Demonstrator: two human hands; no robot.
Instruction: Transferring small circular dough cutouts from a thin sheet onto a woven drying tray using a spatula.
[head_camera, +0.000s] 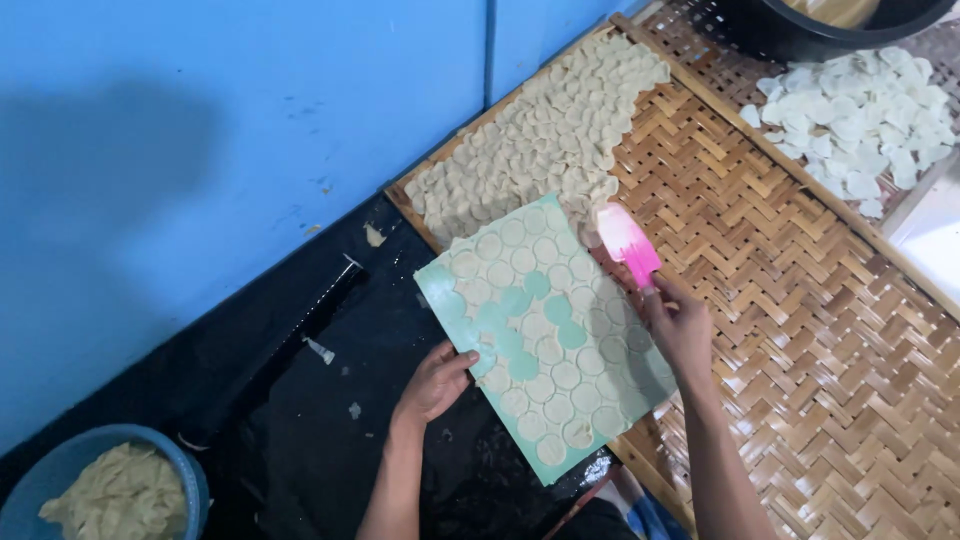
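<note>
My left hand (435, 380) grips the green board (440, 285) of dough rounds (540, 375); my right hand (680, 325) clasps a pink spatula (627, 242). The blue bowl (190, 475) holds dough scraps (118, 497).

Both bare forearms reached up from the lower edge, left hand (436, 382) palm down, fingers curled, thumb out to the right in a pinching grip, right hand (678, 325) farther forward, fist closed, knuckles up, wrist straight
</note>
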